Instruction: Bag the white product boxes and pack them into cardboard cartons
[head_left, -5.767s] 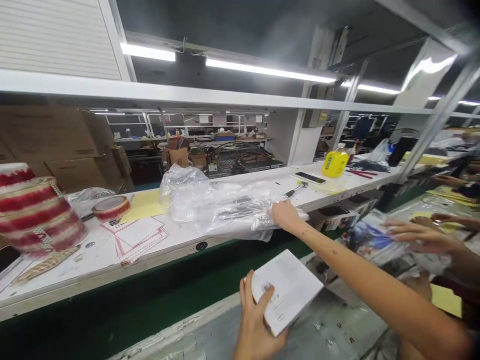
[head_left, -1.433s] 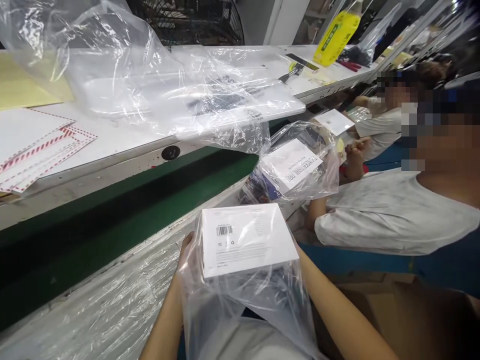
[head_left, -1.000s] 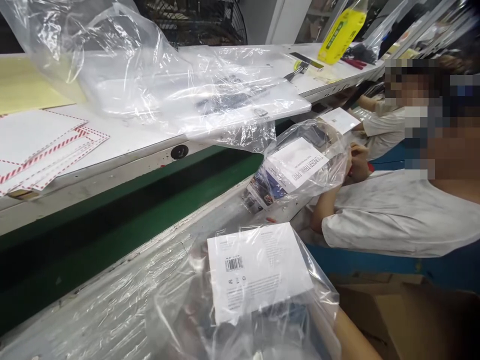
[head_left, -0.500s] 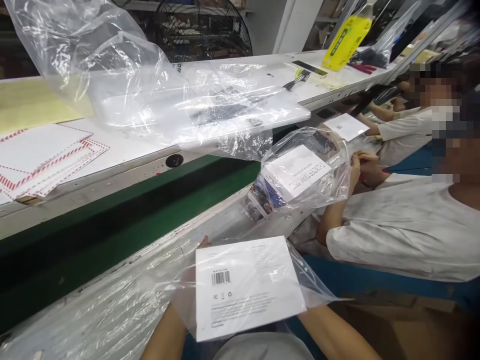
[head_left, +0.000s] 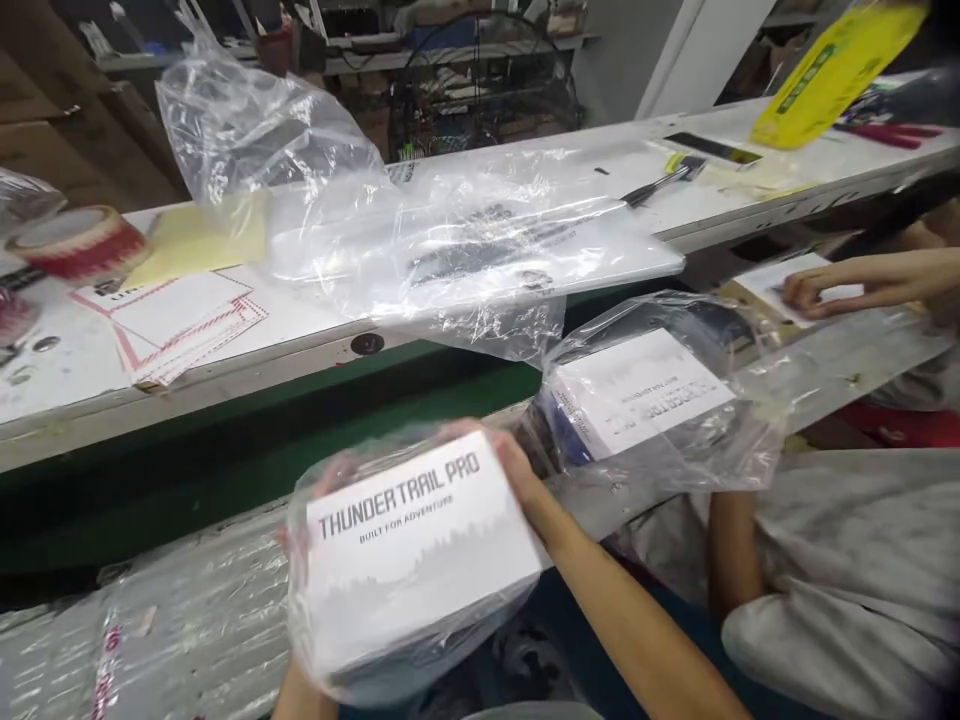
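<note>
A white box printed "THUNDER TRAIL PRO" (head_left: 420,550) sits inside a clear plastic bag (head_left: 360,690), tilted toward me above the ledge. Along its far right edge my right hand (head_left: 517,465) grips it, fingers curled over the top. My left hand (head_left: 330,478) holds the left side and far edge, partly hidden by the box and blurred through the plastic. Just beyond, on the right, a second boxed item (head_left: 645,390) lies in its own clear bag on the ledge.
Large clear plastic bags (head_left: 480,240) lie on the white shelf, beside red-bordered labels (head_left: 187,320) and a roll of red-and-white tape (head_left: 79,245). A yellow pouch (head_left: 836,75) is at back right. A co-worker's hand (head_left: 847,285) touches a white box (head_left: 780,283).
The box in my hands has turned from its barcode face to its title face, and the bag now wraps closer around it. A co-worker's hands no longer hold the second bag.
</note>
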